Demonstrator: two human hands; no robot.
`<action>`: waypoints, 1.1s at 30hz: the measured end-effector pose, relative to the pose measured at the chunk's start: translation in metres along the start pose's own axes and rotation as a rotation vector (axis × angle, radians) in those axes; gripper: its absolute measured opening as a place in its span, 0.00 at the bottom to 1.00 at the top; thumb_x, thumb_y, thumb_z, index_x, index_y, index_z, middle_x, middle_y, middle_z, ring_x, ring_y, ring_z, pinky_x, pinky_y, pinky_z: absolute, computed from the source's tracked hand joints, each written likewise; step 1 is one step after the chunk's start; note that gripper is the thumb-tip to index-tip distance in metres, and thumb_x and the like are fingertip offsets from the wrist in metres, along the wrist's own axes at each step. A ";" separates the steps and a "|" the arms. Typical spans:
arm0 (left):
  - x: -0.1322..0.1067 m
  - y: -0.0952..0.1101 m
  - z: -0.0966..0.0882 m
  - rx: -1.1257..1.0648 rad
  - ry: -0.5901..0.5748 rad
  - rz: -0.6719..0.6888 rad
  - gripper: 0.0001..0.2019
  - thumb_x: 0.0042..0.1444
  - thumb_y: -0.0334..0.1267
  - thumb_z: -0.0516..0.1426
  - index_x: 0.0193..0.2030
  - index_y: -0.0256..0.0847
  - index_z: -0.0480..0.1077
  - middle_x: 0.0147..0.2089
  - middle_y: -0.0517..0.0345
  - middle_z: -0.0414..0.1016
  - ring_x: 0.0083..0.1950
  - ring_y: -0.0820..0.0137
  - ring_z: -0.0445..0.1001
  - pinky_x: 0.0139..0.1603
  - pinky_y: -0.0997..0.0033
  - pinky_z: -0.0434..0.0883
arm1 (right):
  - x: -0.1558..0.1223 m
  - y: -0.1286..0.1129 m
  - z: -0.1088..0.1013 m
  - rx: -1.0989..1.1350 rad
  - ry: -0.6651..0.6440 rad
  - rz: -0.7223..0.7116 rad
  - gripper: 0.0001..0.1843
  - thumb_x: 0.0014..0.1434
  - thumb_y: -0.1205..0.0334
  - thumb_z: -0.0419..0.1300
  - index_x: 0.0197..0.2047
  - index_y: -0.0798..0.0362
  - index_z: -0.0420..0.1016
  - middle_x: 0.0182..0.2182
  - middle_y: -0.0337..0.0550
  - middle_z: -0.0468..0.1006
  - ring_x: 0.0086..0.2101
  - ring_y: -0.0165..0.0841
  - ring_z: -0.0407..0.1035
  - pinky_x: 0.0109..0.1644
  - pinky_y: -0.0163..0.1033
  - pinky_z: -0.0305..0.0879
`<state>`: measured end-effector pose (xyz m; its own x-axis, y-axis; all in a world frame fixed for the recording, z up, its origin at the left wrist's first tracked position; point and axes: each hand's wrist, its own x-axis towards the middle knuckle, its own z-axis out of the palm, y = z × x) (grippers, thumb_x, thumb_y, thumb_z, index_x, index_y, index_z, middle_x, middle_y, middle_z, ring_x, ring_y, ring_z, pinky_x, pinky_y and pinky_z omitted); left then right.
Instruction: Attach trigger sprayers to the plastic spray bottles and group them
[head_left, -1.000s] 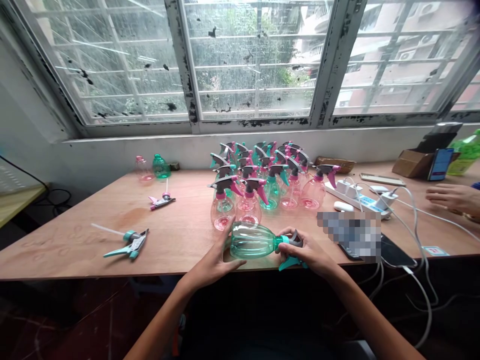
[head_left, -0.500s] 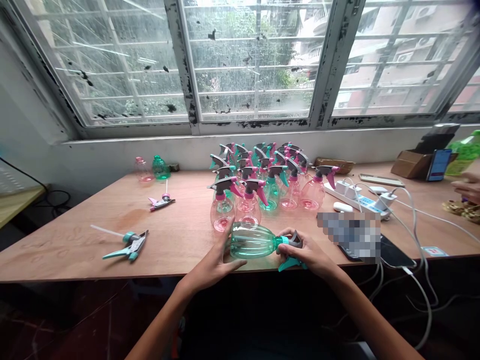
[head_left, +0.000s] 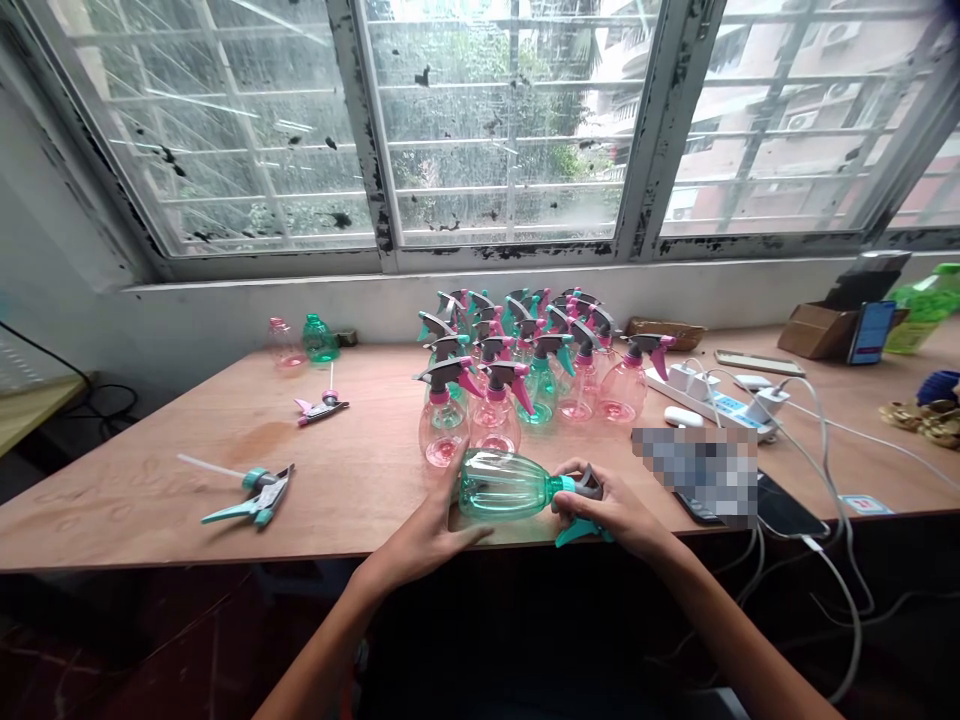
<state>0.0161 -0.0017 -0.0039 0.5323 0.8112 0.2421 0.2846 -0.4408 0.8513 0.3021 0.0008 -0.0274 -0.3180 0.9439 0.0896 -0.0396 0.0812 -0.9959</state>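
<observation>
A green spray bottle (head_left: 504, 485) lies sideways between my hands at the table's front edge, its base to the left. My left hand (head_left: 442, 515) is closed around the base end. At the neck, my right hand (head_left: 600, 500) grips the grey and teal trigger head, with the teal trigger (head_left: 579, 532) hanging below the fingers. Just behind stand several pink and green spray bottles (head_left: 444, 435) with heads on. To the left lie a loose teal spray head (head_left: 259, 492) with its tube and a pink-and-grey spray head (head_left: 324, 407).
A pink bottle (head_left: 285, 345) and a green bottle (head_left: 321, 340) without heads stand at the back left. On the right are a power strip (head_left: 720, 405) with cables, a phone (head_left: 791, 505), a cardboard box (head_left: 814, 330) and gold-coloured items (head_left: 926, 422).
Another person's hand at the right edge has gone out of view, leaving a dark blue object visible there. My hands and the green bottle stay nearly the same; the view shifts slightly.
</observation>
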 end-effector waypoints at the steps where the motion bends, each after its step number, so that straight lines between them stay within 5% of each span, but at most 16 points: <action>1: 0.001 0.000 0.000 0.013 -0.007 -0.013 0.52 0.62 0.42 0.63 0.78 0.48 0.27 0.80 0.49 0.38 0.79 0.51 0.43 0.77 0.51 0.45 | 0.000 0.000 0.000 -0.004 -0.003 -0.004 0.21 0.56 0.49 0.71 0.44 0.53 0.71 0.25 0.38 0.82 0.28 0.35 0.76 0.34 0.37 0.70; 6: 0.003 0.000 -0.002 0.053 -0.024 -0.132 0.54 0.59 0.48 0.65 0.78 0.44 0.31 0.80 0.46 0.39 0.79 0.50 0.39 0.77 0.49 0.43 | 0.000 0.001 0.000 -0.013 -0.011 -0.025 0.19 0.57 0.51 0.72 0.42 0.53 0.71 0.25 0.37 0.81 0.28 0.34 0.76 0.34 0.36 0.70; 13: 0.002 -0.005 -0.001 0.027 0.012 -0.039 0.50 0.61 0.44 0.64 0.78 0.50 0.32 0.80 0.50 0.41 0.79 0.52 0.42 0.77 0.50 0.45 | 0.001 0.003 -0.001 0.004 0.003 -0.028 0.21 0.57 0.50 0.71 0.44 0.54 0.71 0.26 0.38 0.81 0.28 0.34 0.76 0.34 0.37 0.70; 20: 0.001 0.003 -0.001 -0.160 -0.021 -0.074 0.59 0.56 0.42 0.68 0.77 0.50 0.25 0.77 0.43 0.51 0.75 0.48 0.56 0.75 0.49 0.54 | 0.001 0.006 -0.002 -0.005 -0.009 -0.035 0.20 0.56 0.51 0.72 0.43 0.54 0.70 0.26 0.37 0.80 0.28 0.34 0.75 0.34 0.37 0.69; 26: -0.002 0.005 -0.005 -0.160 -0.069 -0.089 0.51 0.60 0.42 0.66 0.78 0.49 0.34 0.79 0.46 0.46 0.77 0.51 0.50 0.76 0.51 0.53 | 0.001 0.006 -0.002 -0.009 -0.012 -0.031 0.20 0.57 0.50 0.72 0.43 0.53 0.70 0.26 0.37 0.80 0.29 0.34 0.75 0.34 0.37 0.69; 30: -0.003 0.003 -0.005 -0.089 -0.067 0.011 0.52 0.62 0.38 0.63 0.78 0.50 0.27 0.79 0.46 0.42 0.78 0.52 0.47 0.75 0.53 0.55 | 0.001 0.006 -0.002 -0.002 -0.008 -0.041 0.20 0.58 0.49 0.71 0.43 0.53 0.70 0.26 0.38 0.81 0.29 0.34 0.76 0.35 0.37 0.69; 33: -0.002 0.005 -0.005 -0.097 -0.076 -0.037 0.55 0.60 0.39 0.65 0.77 0.50 0.25 0.79 0.45 0.42 0.78 0.50 0.47 0.75 0.51 0.54 | 0.002 0.006 -0.002 -0.004 -0.013 -0.037 0.20 0.58 0.49 0.71 0.43 0.53 0.70 0.26 0.38 0.81 0.29 0.34 0.76 0.35 0.37 0.69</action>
<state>0.0126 -0.0036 0.0016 0.5826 0.7933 0.1769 0.2288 -0.3690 0.9008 0.3036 0.0036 -0.0337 -0.3284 0.9361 0.1261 -0.0474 0.1170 -0.9920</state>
